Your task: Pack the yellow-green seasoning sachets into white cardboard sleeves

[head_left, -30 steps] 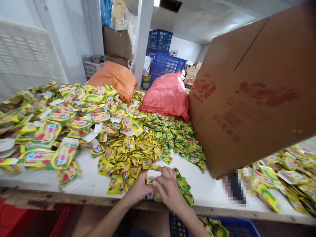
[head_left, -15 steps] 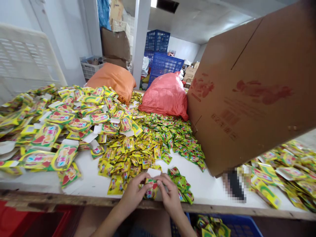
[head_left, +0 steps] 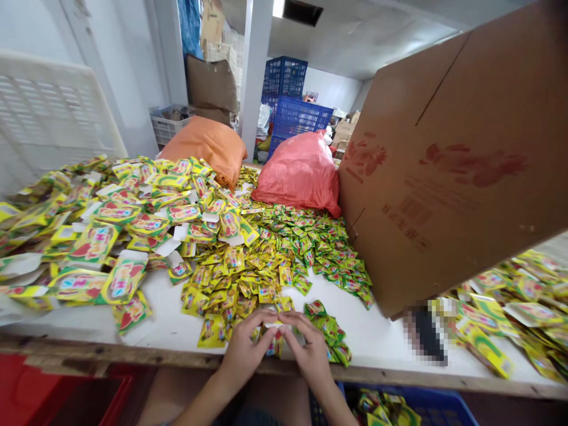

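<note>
At the near edge of the bench [head_left: 168, 331], the left hand [head_left: 243, 354] and right hand [head_left: 310, 354] together pinch a small yellow carton [head_left: 274, 338] between their fingertips. Just right of the right hand lies a small clump of green sachets [head_left: 331, 331]; beyond both hands spreads a heap of yellow sachets [head_left: 239, 278], with a tilted cardboard box [head_left: 452, 165] farther right.

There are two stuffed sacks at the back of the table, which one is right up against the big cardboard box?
The pinkish-red plastic sack: its right edge meets the tilted brown cardboard box. The orange sack lies further left, well apart from it.
</note>
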`<state>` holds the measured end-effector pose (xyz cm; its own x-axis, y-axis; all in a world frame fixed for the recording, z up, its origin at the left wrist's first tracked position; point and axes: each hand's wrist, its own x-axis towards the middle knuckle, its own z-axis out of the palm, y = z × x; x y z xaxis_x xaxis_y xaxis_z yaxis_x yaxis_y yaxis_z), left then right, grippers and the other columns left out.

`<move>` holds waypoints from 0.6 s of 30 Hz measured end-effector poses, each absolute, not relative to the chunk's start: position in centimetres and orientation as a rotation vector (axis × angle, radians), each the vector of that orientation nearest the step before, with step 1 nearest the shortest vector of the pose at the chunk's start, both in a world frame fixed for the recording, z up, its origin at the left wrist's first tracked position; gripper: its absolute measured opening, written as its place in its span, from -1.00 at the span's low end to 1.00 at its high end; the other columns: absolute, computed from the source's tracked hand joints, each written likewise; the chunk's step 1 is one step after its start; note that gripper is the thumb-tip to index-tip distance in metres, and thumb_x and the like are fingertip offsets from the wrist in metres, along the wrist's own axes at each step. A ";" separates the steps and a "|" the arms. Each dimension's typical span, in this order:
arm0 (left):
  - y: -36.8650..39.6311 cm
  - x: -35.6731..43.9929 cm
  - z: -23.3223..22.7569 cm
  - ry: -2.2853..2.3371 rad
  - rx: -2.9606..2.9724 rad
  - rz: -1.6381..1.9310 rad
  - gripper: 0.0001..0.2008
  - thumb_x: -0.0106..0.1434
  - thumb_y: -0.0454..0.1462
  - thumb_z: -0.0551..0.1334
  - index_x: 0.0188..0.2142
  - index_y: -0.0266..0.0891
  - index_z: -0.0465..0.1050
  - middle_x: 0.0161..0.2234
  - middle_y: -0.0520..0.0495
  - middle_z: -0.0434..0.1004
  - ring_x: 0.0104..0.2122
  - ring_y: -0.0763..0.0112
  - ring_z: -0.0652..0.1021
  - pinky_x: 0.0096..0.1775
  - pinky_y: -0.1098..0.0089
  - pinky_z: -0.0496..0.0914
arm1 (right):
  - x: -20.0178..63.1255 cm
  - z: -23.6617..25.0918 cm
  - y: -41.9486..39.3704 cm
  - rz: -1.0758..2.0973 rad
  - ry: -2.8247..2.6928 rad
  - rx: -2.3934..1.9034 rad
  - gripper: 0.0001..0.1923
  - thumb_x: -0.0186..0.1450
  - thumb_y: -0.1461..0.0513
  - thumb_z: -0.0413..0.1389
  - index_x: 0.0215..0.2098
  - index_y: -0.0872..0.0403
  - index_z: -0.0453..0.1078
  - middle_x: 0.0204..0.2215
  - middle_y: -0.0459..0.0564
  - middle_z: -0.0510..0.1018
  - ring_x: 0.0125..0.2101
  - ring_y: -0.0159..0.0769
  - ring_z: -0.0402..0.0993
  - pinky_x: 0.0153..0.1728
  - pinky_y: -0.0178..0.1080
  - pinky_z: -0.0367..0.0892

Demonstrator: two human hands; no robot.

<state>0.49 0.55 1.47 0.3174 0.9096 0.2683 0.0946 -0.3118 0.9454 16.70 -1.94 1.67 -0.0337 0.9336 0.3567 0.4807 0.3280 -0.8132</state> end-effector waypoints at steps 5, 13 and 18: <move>1.1 1.2 1.8 1.000 1.488 1.088 -0.84 0.15 -0.29 0.17 -0.26 -0.24 0.46 -0.28 -0.07 0.56 -0.26 0.33 0.52 -0.19 0.40 0.38 | 16.2 2.3 -1.5 0.634 -1.603 -1.397 -0.83 0.23 0.17 0.08 -0.27 0.05 0.45 -0.38 -0.05 0.55 -0.34 -0.28 0.45 -0.28 -0.29 0.33; 1.6 0.8 1.6 0.971 1.503 1.077 -0.82 0.17 -0.23 0.18 -0.34 -0.23 0.54 -0.36 -0.07 0.57 -0.30 0.31 0.53 -0.21 0.38 0.37 | 16.4 1.9 -1.6 0.720 -1.558 -1.344 -0.84 0.25 0.17 0.05 -0.35 0.07 0.42 -0.39 -0.03 0.54 -0.33 -0.26 0.46 -0.26 -0.28 0.34; 0.5 -0.3 0.8 0.916 1.682 1.012 -0.78 0.20 -0.22 0.15 -0.21 -0.12 0.54 -0.24 -0.09 0.55 -0.18 0.30 0.50 -0.11 0.36 0.34 | 15.4 0.0 -2.4 0.681 -1.514 -1.314 -0.86 0.22 0.18 0.08 -0.30 0.02 0.45 -0.34 -0.03 0.56 -0.27 -0.23 0.49 -0.21 -0.24 0.37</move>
